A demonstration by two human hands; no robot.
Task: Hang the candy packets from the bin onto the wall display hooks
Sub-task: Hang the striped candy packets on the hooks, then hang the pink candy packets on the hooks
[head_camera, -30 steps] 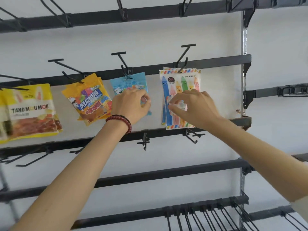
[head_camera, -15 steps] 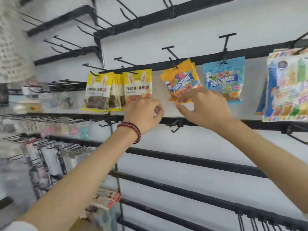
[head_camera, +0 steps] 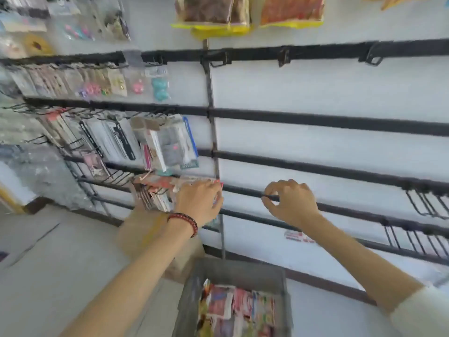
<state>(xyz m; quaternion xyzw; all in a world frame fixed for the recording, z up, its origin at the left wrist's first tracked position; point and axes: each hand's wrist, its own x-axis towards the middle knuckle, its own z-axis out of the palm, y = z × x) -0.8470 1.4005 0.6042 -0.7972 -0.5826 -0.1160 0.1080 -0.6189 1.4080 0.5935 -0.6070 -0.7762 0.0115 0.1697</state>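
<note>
Left hand (head_camera: pixel 199 203): palm down, fingers curled loosely, in front of the wall rails near the upright post; grip narrow, nothing clearly in it. Blurred, so cannot tell whether it touches the pinkish pack behind it.
Bracelet (head_camera: pixel 184 221): red and dark beaded band on the left wrist.
Right hand (head_camera: pixel 290 201): fingers bent, thumb and forefinger nearly pinched in front of a black rail; grip narrow, no packet in it. Contact with the rail cannot be told.
Sleeve (head_camera: pixel 422 312): pale cuff on the right forearm, lower right corner.
Bin (head_camera: pixel 233 271): grey wire basket on the floor below and between the 2 arms, close to the wall.
Candy packets (head_camera: pixel 238 310): colourful, lying loose in the bin, overlapping; prints too blurred to read.
Hung packets (head_camera: pixel 247 13): yellow-edged bags hanging at the top edge, only the lower parts in view.
Wall display (head_camera: pixel 315 120): white panel with black horizontal rails, mostly bare on the right half.
Hooks (head_camera: pixel 427 203): clusters of black wire hooks, bare, on the lower rails at far right.
Left section (head_camera: pixel 155 142): carded small goods hanging in crowded rows, blurred.
Cardboard box (head_camera: pixel 143 229): brown, on the floor under the left forearm.
Floor (head_camera: pixel 60 263): pale grey.
</note>
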